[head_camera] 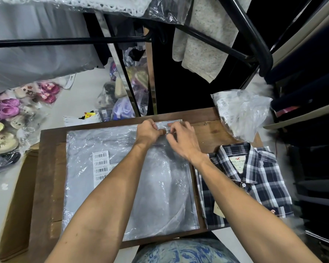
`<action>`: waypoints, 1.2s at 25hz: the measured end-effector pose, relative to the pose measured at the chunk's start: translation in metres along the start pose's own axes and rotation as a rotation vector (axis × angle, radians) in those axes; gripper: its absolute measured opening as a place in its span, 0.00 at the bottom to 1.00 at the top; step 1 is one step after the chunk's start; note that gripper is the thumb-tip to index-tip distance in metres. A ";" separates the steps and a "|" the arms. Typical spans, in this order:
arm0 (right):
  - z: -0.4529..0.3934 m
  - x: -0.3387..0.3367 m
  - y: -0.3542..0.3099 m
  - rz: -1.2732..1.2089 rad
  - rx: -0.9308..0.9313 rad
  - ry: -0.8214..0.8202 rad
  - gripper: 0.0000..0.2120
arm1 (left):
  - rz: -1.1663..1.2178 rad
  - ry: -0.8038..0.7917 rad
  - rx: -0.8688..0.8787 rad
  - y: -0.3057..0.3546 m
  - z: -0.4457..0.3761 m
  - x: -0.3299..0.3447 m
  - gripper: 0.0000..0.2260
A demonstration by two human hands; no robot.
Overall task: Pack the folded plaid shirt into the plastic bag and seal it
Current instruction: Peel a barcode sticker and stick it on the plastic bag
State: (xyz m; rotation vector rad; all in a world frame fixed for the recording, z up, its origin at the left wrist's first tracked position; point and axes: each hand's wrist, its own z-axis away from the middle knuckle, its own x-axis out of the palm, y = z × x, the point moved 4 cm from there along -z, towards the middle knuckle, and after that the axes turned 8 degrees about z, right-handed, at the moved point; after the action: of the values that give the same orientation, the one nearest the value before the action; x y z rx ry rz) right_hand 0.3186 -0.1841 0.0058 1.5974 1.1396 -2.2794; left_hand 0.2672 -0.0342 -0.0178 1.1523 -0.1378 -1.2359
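A clear plastic bag (95,186) lies flat on the wooden table (46,177), with barcode stickers on its left half. Its flap (166,123) is at the far edge. My left hand (147,131) and my right hand (182,139) meet at that flap, fingers pinching it around a small barcode sticker. The folded plaid shirt (254,186), navy and white with a collar label, rests on the table to the right of the bag, outside it and untouched. Whether the bag holds a grey garment or lies on a stack of bags I cannot tell.
A crumpled heap of clear bags (241,112) sits at the table's far right corner. A cardboard box (13,205) stands to the left of the table. Bagged shoes (6,111) cover the floor at left. Black rack bars (245,31) and hanging clothes cross overhead.
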 end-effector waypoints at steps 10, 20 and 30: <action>0.013 0.017 0.009 0.090 -0.119 -0.076 0.05 | 0.020 -0.021 0.000 -0.001 -0.003 0.002 0.20; 0.012 0.009 0.025 0.210 -0.043 -0.091 0.13 | -0.002 -0.024 -0.010 0.005 0.001 -0.001 0.20; 0.012 0.003 0.044 0.218 0.007 -0.056 0.13 | 0.029 -0.012 -0.007 0.004 0.000 0.000 0.21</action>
State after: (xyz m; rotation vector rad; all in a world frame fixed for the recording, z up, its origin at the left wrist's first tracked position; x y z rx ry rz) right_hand 0.3302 -0.2225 -0.0169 1.5648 0.8972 -2.1755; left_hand 0.2692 -0.0347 -0.0148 1.1332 -0.1589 -1.2169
